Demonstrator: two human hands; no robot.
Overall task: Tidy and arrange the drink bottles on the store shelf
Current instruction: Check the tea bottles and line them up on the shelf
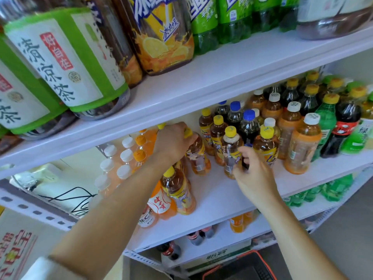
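Middle shelf [218, 197], white: left hand [171, 141] wrapped around a tilted yellow-capped tea bottle [196, 153]; right hand [255, 175], fingers curled on an upright yellow-capped bottle [231, 152]. Label text on both too blurred to read. Behind stand blue-capped cola bottles [249, 126]. On the upper shelf, a large green-labelled bottle [66, 63] reads "清凉茶" and "好自在".

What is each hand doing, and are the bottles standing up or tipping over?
Left hand: gripping the yellow-capped amber tea bottle by its top; that bottle is tilted.
Right hand: fingers around the lower part of an upright yellow-capped clear-brown tea bottle.
Blue-capped dark cola bottles: upright, capped.
White-capped orange juice bottles: upright, capped.
White middle shelf: bare patch at the front.
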